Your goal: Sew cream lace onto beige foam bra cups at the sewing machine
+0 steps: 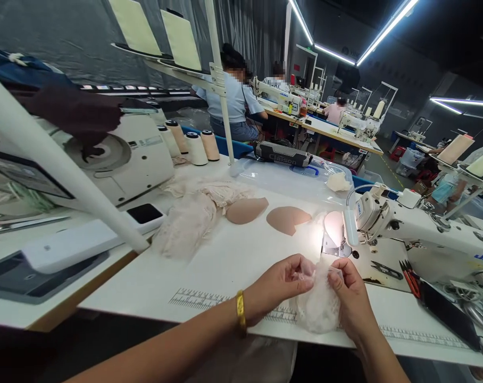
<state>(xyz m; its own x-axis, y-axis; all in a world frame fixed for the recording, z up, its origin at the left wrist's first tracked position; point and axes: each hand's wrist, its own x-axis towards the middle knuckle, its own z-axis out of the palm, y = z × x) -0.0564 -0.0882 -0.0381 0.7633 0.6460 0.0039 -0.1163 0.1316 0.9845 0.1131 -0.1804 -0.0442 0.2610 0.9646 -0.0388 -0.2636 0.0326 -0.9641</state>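
Between my two hands, near the front edge of the table, hangs a piece of sheer white lace fabric (318,308). My left hand (291,279) pinches its left side, and a gold bracelet circles that wrist. The fabric's right side is pinched between thumb and fingers of my right hand (350,287). Just beyond my hands stands a sewing machine (377,213), its lamp shining on the needle area. A pale pink cup piece (334,226) lies by the needle. Two beige cup pieces (247,210) lie on the table farther left.
A lace pile (185,226) lies at the left. Thread snips (387,269), red-handled scissors (411,279) and a dark tray (447,311) are at the right. Thread cones (196,149) and a plastic bin lid (285,178) stand behind. A pole (221,90) rises at the back. Other people sit at machines beyond.
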